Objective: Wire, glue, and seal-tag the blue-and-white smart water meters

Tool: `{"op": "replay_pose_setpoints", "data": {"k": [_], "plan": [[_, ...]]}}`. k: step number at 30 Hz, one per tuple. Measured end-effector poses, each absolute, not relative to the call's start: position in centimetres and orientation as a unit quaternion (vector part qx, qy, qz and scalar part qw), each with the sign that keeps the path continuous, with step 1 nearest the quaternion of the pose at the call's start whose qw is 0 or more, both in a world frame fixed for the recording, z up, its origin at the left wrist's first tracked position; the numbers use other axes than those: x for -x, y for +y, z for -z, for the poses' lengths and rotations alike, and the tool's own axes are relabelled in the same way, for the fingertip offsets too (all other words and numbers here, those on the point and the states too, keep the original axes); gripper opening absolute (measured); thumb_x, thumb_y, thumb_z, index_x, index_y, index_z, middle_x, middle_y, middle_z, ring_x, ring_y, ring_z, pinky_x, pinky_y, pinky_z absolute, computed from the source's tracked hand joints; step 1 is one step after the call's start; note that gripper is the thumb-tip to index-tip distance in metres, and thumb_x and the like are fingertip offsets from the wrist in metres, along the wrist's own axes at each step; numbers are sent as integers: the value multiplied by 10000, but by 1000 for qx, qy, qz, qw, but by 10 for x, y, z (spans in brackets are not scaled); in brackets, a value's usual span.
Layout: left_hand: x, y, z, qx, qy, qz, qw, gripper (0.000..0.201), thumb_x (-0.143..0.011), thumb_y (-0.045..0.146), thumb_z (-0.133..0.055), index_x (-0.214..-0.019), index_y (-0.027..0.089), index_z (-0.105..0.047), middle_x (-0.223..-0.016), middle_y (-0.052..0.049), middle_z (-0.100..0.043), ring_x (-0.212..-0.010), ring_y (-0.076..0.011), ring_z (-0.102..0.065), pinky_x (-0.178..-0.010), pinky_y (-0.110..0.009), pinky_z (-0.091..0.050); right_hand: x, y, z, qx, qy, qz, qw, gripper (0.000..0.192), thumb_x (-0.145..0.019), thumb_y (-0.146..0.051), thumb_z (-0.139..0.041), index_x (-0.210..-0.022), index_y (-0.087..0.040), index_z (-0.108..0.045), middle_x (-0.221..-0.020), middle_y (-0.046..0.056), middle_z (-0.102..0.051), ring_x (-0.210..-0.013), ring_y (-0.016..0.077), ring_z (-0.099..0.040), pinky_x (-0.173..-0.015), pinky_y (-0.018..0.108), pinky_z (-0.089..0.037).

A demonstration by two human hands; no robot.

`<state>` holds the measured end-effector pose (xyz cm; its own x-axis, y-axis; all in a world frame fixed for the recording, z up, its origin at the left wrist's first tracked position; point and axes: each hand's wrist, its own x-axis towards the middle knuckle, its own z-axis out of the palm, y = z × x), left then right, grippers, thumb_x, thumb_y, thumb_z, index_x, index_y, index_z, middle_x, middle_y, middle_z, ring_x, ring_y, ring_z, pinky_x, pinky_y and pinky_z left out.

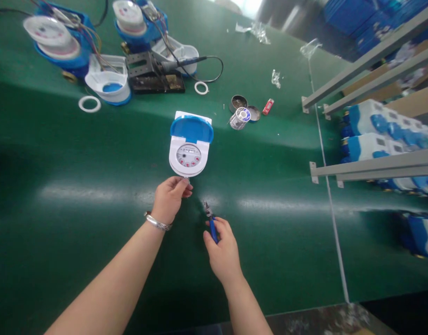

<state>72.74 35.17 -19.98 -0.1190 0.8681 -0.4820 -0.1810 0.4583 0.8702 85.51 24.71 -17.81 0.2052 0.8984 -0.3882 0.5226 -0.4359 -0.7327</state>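
A white water meter [190, 170] with its blue lid [191, 129] flipped up lies in the middle of the green surface, its round dial and red pointers showing. At its near edge, the closed fingers of my left hand [170, 197] pinch something small that they mostly hide. My right hand [223, 249] is wrapped around blue-handled cutting pliers [212, 225]. The pliers' metal jaws point away from me, to the right of my left fingers and apart from the meter.
Opened meters [62, 51] with wires stand at the back left, near a soldering iron [179, 63] on its stand. White rings [90, 104], a solder spool [240, 119], small tins [238, 103] and a red battery [268, 107] lie beyond. Metal rack legs [374, 163] rise on the right.
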Motion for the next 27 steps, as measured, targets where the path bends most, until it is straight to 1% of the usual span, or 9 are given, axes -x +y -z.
{"op": "replay_pose_setpoints", "data": {"k": [2, 4, 9, 12, 15, 20, 22, 24, 27], "plan": [[-723, 353, 200, -236, 560, -434, 665, 248, -659, 352, -602, -705, 114, -552, -569, -17, -606, -485, -99, -555, -503, -216, -454, -854, 247, 178, 741, -477, -416, 227, 230, -730, -202, -483, -923, -151, -598, -1061, 94, -526, -1021, 203, -497, -923, 361, -379], [-719, 353, 201, -188, 525, -434, 708, 232, -659, 332, -607, -711, 114, -545, -579, -29, -623, -491, -107, -570, -519, -226, -468, -852, 248, 177, 739, -477, -420, 223, 234, -729, -193, -484, -928, -145, -597, -1066, 97, -523, -1027, 201, -494, -929, 357, -374], [-715, 354, 198, -121, 511, -413, 744, 208, -687, 301, -601, -747, 106, -562, -651, -73, -662, -558, -138, -619, -557, -247, -499, -852, 251, 176, 738, -478, -419, 224, 237, -736, -183, -482, -940, -145, -596, -1064, 93, -524, -1020, 190, -496, -928, 341, -377], [-718, 353, 194, -105, 511, -403, 752, 149, -665, 221, -632, -732, 104, -569, -692, -73, -670, -608, -137, -633, -588, -241, -507, -854, 253, 176, 736, -483, -416, 225, 239, -740, -191, -486, -947, -146, -597, -1072, 92, -521, -1019, 190, -494, -926, 341, -380], [-721, 351, 192, -91, 519, -433, 731, 124, -635, 155, -650, -709, 120, -555, -699, -52, -670, -644, -131, -637, -612, -237, -507, -855, 255, 175, 734, -491, -411, 225, 239, -743, -196, -488, -950, -148, -598, -1075, 90, -522, -1018, 191, -493, -925, 341, -381], [-724, 350, 195, -77, 548, -482, 679, 144, -612, 129, -638, -723, 128, -545, -696, -36, -658, -634, -120, -628, -588, -222, -497, -855, 256, 174, 730, -499, -408, 225, 242, -749, -201, -488, -961, -161, -597, -1082, 84, -525, -1026, 189, -494, -928, 339, -382], [-727, 349, 194, -93, 585, -507, 626, 152, -610, 166, -640, -716, 127, -539, -666, -20, -637, -593, -112, -613, -550, -216, -492, -854, 256, 174, 730, -501, -407, 222, 241, -749, -204, -490, -961, -165, -597, -1080, 82, -528, -1022, 190, -498, -925, 341, -386], [-731, 347, 192, -136, 616, -515, 580, 204, -600, 234, -660, -732, 127, -546, -654, -4, -613, -560, -108, -593, -502, -212, -483, -854, 256, 174, 731, -502, -407, 219, 241, -748, -203, -489, -959, -164, -598, -1078, 82, -529, -1016, 189, -501, -920, 341, -390], [-738, 345, 192, -200, 634, -483, 570, 309, -557, 301, -699, -770, 122, -564, -661, 4, -594, -539, -96, -566, -463, -201, -472, -854, 255, 176, 732, -502, -407, 215, 238, -742, -200, -492, -951, -162, -599, -1079, 83, -528, -1017, 190, -500, -918, 341, -391]]}}
